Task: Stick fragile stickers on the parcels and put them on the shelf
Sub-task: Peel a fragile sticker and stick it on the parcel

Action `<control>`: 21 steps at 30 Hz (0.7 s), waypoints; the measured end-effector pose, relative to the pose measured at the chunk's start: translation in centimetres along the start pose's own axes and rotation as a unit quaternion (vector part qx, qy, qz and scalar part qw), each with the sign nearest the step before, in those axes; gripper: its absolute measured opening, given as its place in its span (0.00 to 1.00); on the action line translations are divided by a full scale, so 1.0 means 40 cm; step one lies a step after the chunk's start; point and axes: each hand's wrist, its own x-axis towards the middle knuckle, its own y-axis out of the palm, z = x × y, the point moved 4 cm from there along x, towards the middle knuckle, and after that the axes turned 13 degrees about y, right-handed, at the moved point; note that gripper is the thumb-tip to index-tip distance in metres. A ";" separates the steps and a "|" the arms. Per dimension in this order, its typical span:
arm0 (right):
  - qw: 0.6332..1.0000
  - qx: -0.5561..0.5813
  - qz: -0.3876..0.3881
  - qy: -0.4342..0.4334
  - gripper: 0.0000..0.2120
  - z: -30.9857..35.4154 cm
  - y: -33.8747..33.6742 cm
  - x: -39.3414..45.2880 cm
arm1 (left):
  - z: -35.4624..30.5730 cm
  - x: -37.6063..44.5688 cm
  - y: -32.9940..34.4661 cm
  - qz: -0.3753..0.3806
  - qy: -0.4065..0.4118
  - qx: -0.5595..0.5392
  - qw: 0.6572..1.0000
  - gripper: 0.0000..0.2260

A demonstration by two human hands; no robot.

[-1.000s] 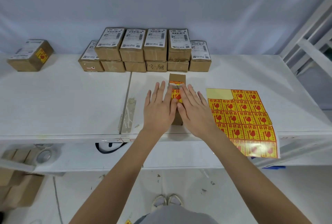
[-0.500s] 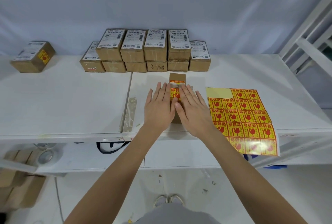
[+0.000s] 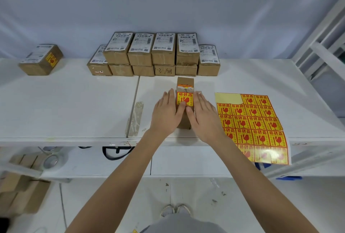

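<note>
Hands first: left hand (image 3: 166,110) and right hand (image 3: 202,115) lie flat, fingers straight & together, one on each side of the narrow parcel (image 3: 184,102) standing mid-table, thumbs meeting on its top face at the lower edge of the fragile sticker (image 3: 184,98). Neither hand wraps anything, it's palms-and-fingers pressing, so I'd call this the smoothing-down step, w/ the lift to the shelf not yet begun. Risks from here: the box is slim, so uneven push from one side could tip or skid it on the white table (image 3: 74,105). Sticker's upper part sits just below a ragged strip of tape; if it isn't rubbed flat, a corner may lift or crease. Right wrist hangs just above the sticker sheet (image 3: 261,126), which droops off the front edge; a careless pull-back could drag the sheet to the floor. Further out, the stacked parcels (image 3: 155,53) w/ shipping labels wait along the back, close behind the one in hand; a forward shove may knock that row. Far left sits a lone stickered parcel (image 3: 42,59), well apart. White shelf frame (image 3: 321,49) stands at right, so carrying the box there means crossing over the sheet.
</note>
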 end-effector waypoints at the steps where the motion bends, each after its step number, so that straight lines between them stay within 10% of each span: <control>1: 1.000 0.015 0.008 0.005 0.30 -0.002 0.001 0.001 | 0.005 0.004 0.002 0.011 -0.028 -0.071 0.997 0.27; 5: 0.996 0.088 0.033 0.001 0.28 0.006 -0.010 0.000 | -0.011 0.013 -0.003 0.018 -0.075 -0.329 0.941 0.21; 21: 0.948 0.305 0.092 -0.016 0.24 0.024 -0.037 0.033 | 0.036 -0.001 -0.020 -0.088 -0.244 -0.508 0.821 0.25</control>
